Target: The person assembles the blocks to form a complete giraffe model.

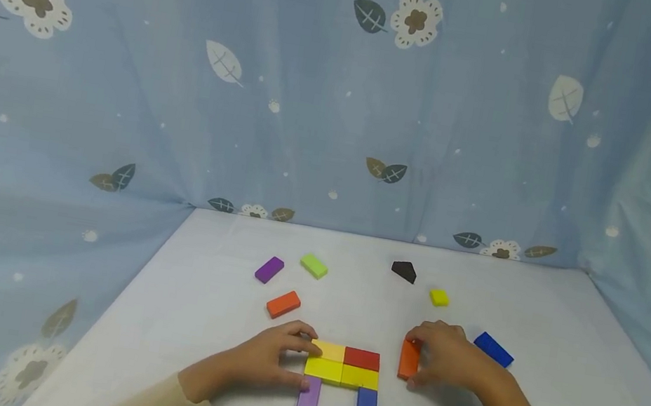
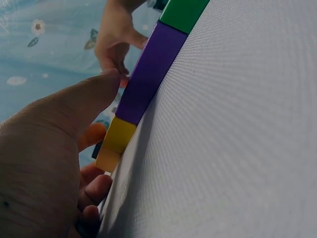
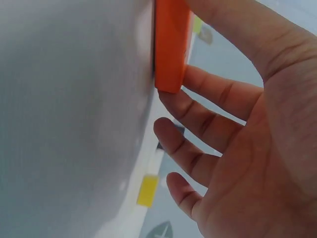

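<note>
Far end hidden from me, an orange block (image 1: 408, 365) pointed lengthwise forward, gripped by the right hand (image 1: 450, 354). The left hand (image 1: 274, 358), fingers relaxed, touched a yellow block (image 1: 332, 352).

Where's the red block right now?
In the head view, the red block sits right of centre between left hand and right hand, directly right of the pale yellow block and just beyond a brighter yellow block.

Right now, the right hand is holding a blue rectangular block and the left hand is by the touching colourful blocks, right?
Not quite: the right hand is holding an orange rectangular block, not blue, as the right wrist view shows. The rest is right.
</note>
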A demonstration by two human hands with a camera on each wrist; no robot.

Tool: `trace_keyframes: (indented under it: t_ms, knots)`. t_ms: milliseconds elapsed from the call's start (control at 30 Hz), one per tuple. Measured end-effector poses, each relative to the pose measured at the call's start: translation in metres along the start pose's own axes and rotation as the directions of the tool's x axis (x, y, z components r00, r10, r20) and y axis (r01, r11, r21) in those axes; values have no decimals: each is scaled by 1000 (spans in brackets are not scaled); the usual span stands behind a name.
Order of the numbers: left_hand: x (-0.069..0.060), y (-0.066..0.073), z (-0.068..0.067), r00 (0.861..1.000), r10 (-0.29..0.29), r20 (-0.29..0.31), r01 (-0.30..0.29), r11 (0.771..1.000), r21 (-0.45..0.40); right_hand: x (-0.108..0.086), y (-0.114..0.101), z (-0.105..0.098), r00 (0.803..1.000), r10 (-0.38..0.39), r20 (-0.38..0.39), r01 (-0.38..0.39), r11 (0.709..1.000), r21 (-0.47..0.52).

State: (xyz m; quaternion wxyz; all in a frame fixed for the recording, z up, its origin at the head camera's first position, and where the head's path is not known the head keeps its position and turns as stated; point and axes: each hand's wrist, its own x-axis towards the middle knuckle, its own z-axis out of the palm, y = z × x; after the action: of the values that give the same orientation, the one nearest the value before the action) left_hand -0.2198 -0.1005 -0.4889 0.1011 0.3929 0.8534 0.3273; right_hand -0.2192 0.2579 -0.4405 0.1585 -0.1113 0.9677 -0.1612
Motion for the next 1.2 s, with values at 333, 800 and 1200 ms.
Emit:
trace_keyframes:
  t_ms: [333,800,1200]
  knots:
    - [0,-4,2,999,36,-19,-36,999,5,-1,-17,6,998,-49,45,46,997,69]
    - [0,-2,1,1000,7,-20,-7,1000,-1,0,-25,11,996,-64,64,58,994,92]
    - [0,-1,-1,1000,-12,0,12,1000,-6,0,-26,13,994,-94,55,90,994,67]
